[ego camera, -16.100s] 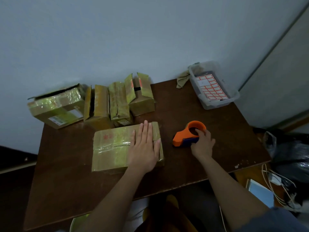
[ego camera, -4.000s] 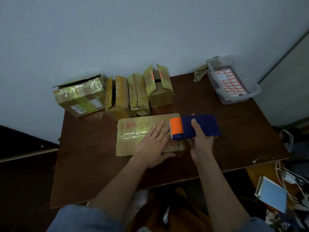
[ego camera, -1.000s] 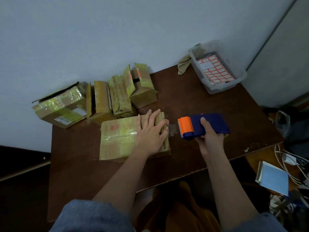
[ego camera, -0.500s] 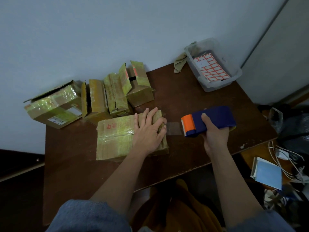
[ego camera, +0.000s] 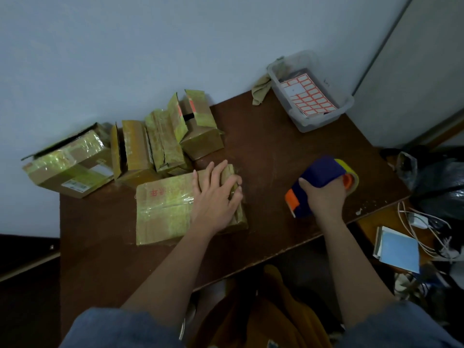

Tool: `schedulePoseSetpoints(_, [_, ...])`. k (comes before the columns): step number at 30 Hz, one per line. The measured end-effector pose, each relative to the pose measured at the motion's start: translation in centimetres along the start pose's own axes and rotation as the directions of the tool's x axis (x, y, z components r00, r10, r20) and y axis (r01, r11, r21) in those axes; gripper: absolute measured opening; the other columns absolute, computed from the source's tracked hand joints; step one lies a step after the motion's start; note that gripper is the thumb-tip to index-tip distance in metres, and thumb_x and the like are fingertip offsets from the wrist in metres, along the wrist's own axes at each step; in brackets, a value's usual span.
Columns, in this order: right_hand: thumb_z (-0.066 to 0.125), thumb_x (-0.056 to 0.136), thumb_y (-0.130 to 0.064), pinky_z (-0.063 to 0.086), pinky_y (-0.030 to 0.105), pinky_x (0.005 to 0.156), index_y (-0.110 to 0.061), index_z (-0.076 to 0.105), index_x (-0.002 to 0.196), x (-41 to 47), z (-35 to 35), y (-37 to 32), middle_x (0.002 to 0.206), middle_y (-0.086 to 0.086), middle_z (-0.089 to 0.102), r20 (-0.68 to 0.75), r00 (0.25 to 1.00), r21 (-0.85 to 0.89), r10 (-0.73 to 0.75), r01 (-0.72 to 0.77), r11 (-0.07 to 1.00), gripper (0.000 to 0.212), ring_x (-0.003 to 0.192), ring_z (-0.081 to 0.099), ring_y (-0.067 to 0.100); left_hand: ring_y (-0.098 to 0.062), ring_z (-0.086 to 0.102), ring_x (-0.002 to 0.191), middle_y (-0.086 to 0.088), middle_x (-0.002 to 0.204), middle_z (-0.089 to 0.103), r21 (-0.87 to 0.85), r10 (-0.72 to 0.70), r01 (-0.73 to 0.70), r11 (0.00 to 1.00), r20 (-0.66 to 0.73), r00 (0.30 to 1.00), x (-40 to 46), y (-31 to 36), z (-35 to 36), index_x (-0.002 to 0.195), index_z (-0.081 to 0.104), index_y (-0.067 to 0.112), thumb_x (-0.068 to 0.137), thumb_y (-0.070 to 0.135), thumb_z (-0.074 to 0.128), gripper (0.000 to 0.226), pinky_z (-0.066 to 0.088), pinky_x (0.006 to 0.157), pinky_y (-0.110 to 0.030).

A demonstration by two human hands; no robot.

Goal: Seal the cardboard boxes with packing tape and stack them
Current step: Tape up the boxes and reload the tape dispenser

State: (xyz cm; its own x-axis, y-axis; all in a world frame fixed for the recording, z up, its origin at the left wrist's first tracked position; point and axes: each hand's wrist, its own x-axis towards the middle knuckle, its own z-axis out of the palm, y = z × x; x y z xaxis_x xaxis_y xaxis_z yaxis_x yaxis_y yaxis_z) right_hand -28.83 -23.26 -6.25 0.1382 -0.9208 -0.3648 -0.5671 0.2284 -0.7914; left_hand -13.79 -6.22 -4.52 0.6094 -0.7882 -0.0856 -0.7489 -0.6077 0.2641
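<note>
A flat cardboard box [ego camera: 163,209] with red print and shiny tape lies in the middle of the brown table [ego camera: 263,151]. My left hand [ego camera: 216,197] presses flat on the box's right end, fingers spread over its edge. My right hand [ego camera: 324,197] grips a blue and orange tape dispenser [ego camera: 319,177] with a yellowish roll, tilted down toward the table to the right of the box. Several other cardboard boxes [ego camera: 163,139] stand in a row at the back left, some with flaps open. One larger taped box [ego camera: 67,164] overhangs the table's left corner.
A clear plastic bin [ego camera: 324,116] holding sheets of red-bordered labels sits at the back right corner, with a crumpled cloth [ego camera: 259,89] beside it. Right of the table are cables [ego camera: 424,232], a blue notebook [ego camera: 399,249] and dark bags [ego camera: 442,177]. The wall runs close behind the boxes.
My right hand has drawn the dispenser further right and tipped it downward; the tape strip stretched from the box half a second ago no longer shows. My left hand stays pressed on the box.
</note>
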Motion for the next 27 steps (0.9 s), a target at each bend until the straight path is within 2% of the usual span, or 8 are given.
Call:
schedulePoseSetpoints(4, [0.073, 0.086, -0.021, 0.045, 0.036, 0.085, -0.012, 0.05, 0.117, 0.4, 1.5, -1.5, 0.104, 0.004, 0.056, 0.166, 0.984, -0.289, -0.063, 0.109, 0.951, 0.04, 0.106, 0.057, 0.025, -0.019, -0.002, 0.149, 0.006, 0.158, 0.017, 0.006, 0.007, -0.007, 1.0, 0.007, 1.0, -0.1, 0.0, -0.1, 0.112, 0.047, 0.041, 0.097, 0.048, 0.025, 0.027, -0.011, 0.118, -0.051])
schedulePoseSetpoints(8, [0.073, 0.084, -0.016, 0.046, 0.056, 0.099, -0.014, 0.05, 0.116, 0.6, 2.9, -0.7, 0.111, 0.009, 0.06, 0.265, 0.963, -0.471, -0.054, 0.178, 0.864, 0.039, 0.112, 0.058, 0.033, -0.019, -0.001, 0.149, 0.006, 0.157, 0.019, 0.001, 0.013, -0.013, 1.0, -0.014, 1.0, -0.2, -0.1, 0.0, 0.111, 0.046, 0.042, 0.094, 0.051, 0.019, 0.033, -0.01, 0.118, -0.051])
schedulePoseSetpoints(11, [0.073, 0.085, -0.014, 0.04, 0.056, 0.106, -0.011, 0.05, 0.124, 0.6, 3.7, 0.0, 0.118, 0.011, 0.06, 0.28, 0.96, -0.487, -0.028, 0.167, 0.857, 0.045, 0.119, 0.055, 0.034, -0.019, -0.001, 0.149, 0.006, 0.158, 0.019, 0.004, 0.015, -0.015, 1.0, -0.011, 1.0, -0.3, -0.1, 0.0, 0.112, 0.046, 0.042, 0.098, 0.046, 0.028, 0.023, -0.009, 0.118, -0.052])
schedulePoseSetpoints(16, [0.069, 0.089, -0.019, 0.041, 0.041, 0.109, -0.009, 0.045, 0.14, 1.1, 3.9, 0.1, 0.138, 0.01, 0.052, 0.291, 0.955, -0.319, -0.058, 0.154, 0.935, 0.056, 0.129, 0.048, 0.028, -0.02, 0.0, 0.149, 0.006, 0.158, 0.019, 0.005, 0.021, -0.021, 1.0, -0.024, 0.999, -0.3, -0.1, 0.1, 0.112, 0.047, 0.042, 0.099, 0.046, 0.029, 0.023, -0.008, 0.118, -0.052])
schedulePoseSetpoints(19, [0.065, 0.092, -0.016, 0.047, 0.035, 0.101, -0.017, 0.052, 0.135, 1.2, 3.5, -0.1, 0.136, 0.004, 0.054, 0.151, 0.985, -0.044, 0.088, -0.082, 0.996, 0.046, 0.127, 0.05, 0.022, -0.018, -0.002, 0.149, 0.007, 0.158, 0.017, 0.004, 0.01, -0.01, 1.0, -0.009, 1.0, -0.2, -0.1, 0.1, 0.113, 0.046, 0.043, 0.098, 0.047, 0.027, 0.025, -0.013, 0.118, -0.049])
schedulePoseSetpoints(22, [0.06, 0.093, -0.011, 0.05, 0.031, 0.092, -0.022, 0.06, 0.125, 1.3, 2.9, 0.0, 0.121, -0.001, 0.06, 0.028, 0.947, 0.294, 0.321, -0.315, 0.902, 0.033, 0.115, 0.057, 0.016, -0.018, -0.003, 0.149, 0.007, 0.158, 0.016, 0.008, 0.01, -0.01, 1.0, -0.01, 1.0, -0.2, -0.2, 0.1, 0.114, 0.046, 0.043, 0.099, 0.046, 0.028, 0.023, -0.013, 0.117, -0.049])
schedulePoseSetpoints(25, [0.06, 0.093, -0.008, 0.05, 0.027, 0.089, -0.022, 0.065, 0.111, 1.4, 1.8, 0.3, 0.111, -0.004, 0.063, 0.001, 0.91, 0.511, 0.414, -0.356, 0.782, 0.023, 0.103, 0.059, 0.011, -0.018, -0.003, 0.149, 0.007, 0.159, 0.016, 0.014, 0.012, -0.012, 1.0, -0.01, 1.0, -0.2, -0.2, 0.1, 0.114, 0.046, 0.043, 0.099, 0.046, 0.029, 0.023, -0.012, 0.117, -0.049])
schedulePoseSetpoints(27, [0.059, 0.093, -0.005, 0.053, 0.024, 0.088, -0.022, 0.065, 0.107, 1.5, 0.7, 1.1, 0.116, -0.001, 0.066, 0.05, 0.905, 0.603, 0.423, -0.366, 0.709, 0.023, 0.104, 0.064, 0.017, -0.018, -0.002, 0.149, 0.007, 0.159, 0.016, 0.019, 0.014, -0.014, 1.0, -0.013, 1.0, -0.2, -0.2, 0.1, 0.114, 0.046, 0.043, 0.1, 0.045, 0.029, 0.023, -0.012, 0.117, -0.05])
